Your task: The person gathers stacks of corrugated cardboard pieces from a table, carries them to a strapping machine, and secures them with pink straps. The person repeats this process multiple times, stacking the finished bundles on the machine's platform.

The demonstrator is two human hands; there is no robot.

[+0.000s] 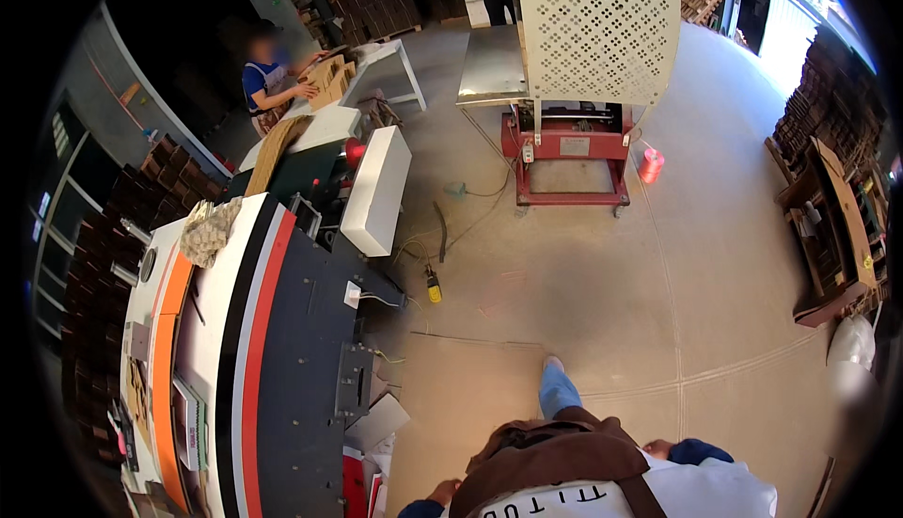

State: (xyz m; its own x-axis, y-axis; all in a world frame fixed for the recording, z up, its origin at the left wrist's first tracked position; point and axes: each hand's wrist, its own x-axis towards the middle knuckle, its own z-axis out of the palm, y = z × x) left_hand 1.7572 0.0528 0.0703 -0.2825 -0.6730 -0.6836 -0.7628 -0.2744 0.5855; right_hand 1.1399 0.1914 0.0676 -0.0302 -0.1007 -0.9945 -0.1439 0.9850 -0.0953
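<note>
My left hand [445, 492] hangs beside my body at the lower edge, mostly hidden by its dark blue sleeve and my brown apron [555, 457]. On the other side my right hand [660, 448] is low next to the apron, small in view. The fingers of both are too hidden to make out, and no held thing shows. One of my legs, in blue trousers [559, 392], is stepping forward on the concrete floor. Nearest on my left stands a large white and dark grey machine [301, 358] with red and orange stripes, apart from my hand.
A red-framed machine with a perforated cream cover [602, 29] stands ahead, a pink twine spool [651, 165] beside it. A co-worker [268, 85] handles cardboard boxes [329, 80] at a table. A yellow pendant switch [434, 287] and cables lie on the floor. Cardboard stacks [828, 95] line the right.
</note>
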